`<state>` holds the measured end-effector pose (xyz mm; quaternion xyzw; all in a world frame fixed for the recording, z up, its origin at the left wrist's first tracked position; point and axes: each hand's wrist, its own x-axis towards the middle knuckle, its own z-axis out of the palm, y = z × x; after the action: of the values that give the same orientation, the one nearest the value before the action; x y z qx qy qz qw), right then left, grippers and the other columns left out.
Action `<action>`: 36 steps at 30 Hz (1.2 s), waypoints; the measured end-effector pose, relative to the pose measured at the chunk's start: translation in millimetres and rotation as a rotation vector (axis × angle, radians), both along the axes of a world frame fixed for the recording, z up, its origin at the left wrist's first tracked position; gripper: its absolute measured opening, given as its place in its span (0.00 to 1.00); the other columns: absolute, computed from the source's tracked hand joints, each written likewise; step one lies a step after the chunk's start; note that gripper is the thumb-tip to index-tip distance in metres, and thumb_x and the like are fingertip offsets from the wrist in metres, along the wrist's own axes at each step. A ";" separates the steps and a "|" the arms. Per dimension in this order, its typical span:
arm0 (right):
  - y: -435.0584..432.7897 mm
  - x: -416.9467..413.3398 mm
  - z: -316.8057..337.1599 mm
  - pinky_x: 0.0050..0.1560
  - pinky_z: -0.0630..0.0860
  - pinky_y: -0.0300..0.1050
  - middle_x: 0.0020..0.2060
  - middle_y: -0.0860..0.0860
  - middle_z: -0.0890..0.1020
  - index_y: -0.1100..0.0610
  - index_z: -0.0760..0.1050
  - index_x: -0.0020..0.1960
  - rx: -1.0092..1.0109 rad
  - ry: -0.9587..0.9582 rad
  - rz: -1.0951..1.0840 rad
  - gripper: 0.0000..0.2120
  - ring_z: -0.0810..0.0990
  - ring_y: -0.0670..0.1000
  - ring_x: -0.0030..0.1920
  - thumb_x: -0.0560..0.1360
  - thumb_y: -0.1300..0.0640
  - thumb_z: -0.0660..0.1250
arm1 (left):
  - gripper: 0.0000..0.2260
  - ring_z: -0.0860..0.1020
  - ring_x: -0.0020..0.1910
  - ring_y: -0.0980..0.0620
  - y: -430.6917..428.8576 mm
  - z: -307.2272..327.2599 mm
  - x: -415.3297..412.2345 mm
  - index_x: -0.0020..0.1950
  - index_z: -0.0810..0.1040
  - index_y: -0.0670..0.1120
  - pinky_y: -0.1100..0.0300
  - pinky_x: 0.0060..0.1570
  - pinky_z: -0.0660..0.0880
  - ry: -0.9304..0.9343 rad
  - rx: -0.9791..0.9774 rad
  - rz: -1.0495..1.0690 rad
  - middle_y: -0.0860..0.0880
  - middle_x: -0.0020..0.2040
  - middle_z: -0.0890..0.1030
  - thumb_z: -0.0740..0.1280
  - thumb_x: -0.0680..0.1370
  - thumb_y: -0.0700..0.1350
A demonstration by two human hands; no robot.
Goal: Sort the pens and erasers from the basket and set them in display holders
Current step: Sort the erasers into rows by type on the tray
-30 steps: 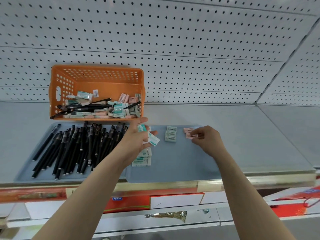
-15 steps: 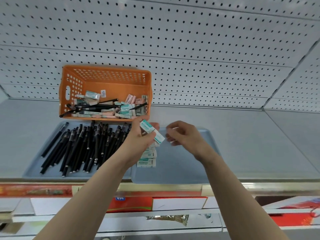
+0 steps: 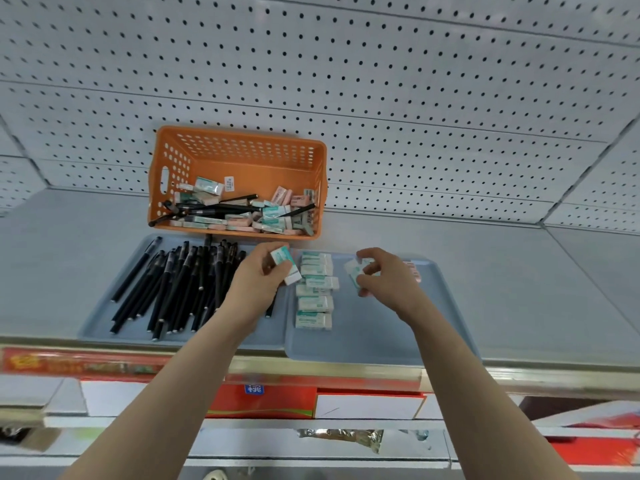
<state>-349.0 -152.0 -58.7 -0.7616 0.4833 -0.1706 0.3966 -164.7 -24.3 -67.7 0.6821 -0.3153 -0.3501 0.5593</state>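
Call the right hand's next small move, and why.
Probably the right hand sets its teal eraser down on the right tray, just right of the teal eraser column. It pinches that eraser over bare tray there, and the left hand grips a second teal eraser, likely next.

The basket (image 3: 239, 147), upper middle of the frame, is orange, its walls patterned with rows of round holes. The pens (image 3: 173, 282) at left are black. The erasers (image 3: 313, 301) at centre are white with teal print, like the eraser (image 3: 285, 268) in the left hand (image 3: 254, 284). The blurred eraser (image 3: 354, 271) in the right hand (image 3: 388, 278) looks pale with teal. Pink erasers (image 3: 282, 195) lie in the basket. The trays (image 3: 381, 341) are grey-blue and the shelf (image 3: 519, 289) grey. The pegboard (image 3: 346, 81) is white, dotted with dark holes. At lower left runs a red strip (image 3: 86, 363), and at lower middle is a red box (image 3: 277, 401).
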 end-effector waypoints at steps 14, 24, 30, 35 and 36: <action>11.7 16.1 -15.9 0.47 0.80 0.49 0.38 0.51 0.84 0.55 0.77 0.56 -0.119 0.140 0.006 0.11 0.84 0.52 0.38 0.73 0.60 0.66 | 0.12 0.79 0.55 0.50 -4.8 -14.7 -3.1 0.63 0.75 0.49 0.45 0.59 0.76 -0.101 0.125 -0.098 0.48 0.56 0.80 0.65 0.80 0.42; 13.2 22.4 7.4 0.38 0.78 0.41 0.38 0.49 0.85 0.55 0.81 0.48 0.065 -0.169 0.054 0.06 0.82 0.46 0.39 0.77 0.54 0.68 | 0.09 0.82 0.52 0.49 -6.4 -1.3 -5.6 0.57 0.81 0.51 0.44 0.56 0.79 -0.042 -0.050 -0.050 0.50 0.50 0.84 0.66 0.79 0.41; 15.6 19.8 15.8 0.38 0.76 0.40 0.42 0.57 0.86 0.58 0.77 0.53 0.226 -0.309 0.195 0.08 0.79 0.48 0.38 0.75 0.62 0.72 | 0.12 0.80 0.52 0.58 -11.8 1.8 -12.2 0.59 0.81 0.53 0.59 0.57 0.78 -0.145 -0.086 -0.084 0.54 0.51 0.83 0.69 0.78 0.41; 6.4 -12.8 9.0 0.35 0.76 0.40 0.36 0.57 0.84 0.57 0.77 0.51 0.162 -0.063 0.125 0.10 0.80 0.47 0.33 0.71 0.64 0.72 | 0.18 0.74 0.61 0.53 -1.4 -10.1 -5.8 0.67 0.75 0.51 0.54 0.63 0.72 -0.575 0.081 -0.196 0.51 0.62 0.75 0.69 0.78 0.46; 7.2 -17.9 7.4 0.34 0.76 0.40 0.35 0.58 0.84 0.58 0.77 0.51 0.201 -0.004 0.153 0.10 0.79 0.48 0.33 0.71 0.64 0.72 | 0.18 0.73 0.62 0.52 0.8 -12.1 -5.6 0.68 0.75 0.51 0.53 0.64 0.71 -0.619 0.115 -0.220 0.50 0.64 0.74 0.69 0.78 0.47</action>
<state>-366.9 -144.8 -51.3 -0.7524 0.4375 -0.0920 0.4838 -170.3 -23.6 -79.7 0.7485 -0.5215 -0.2019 0.3564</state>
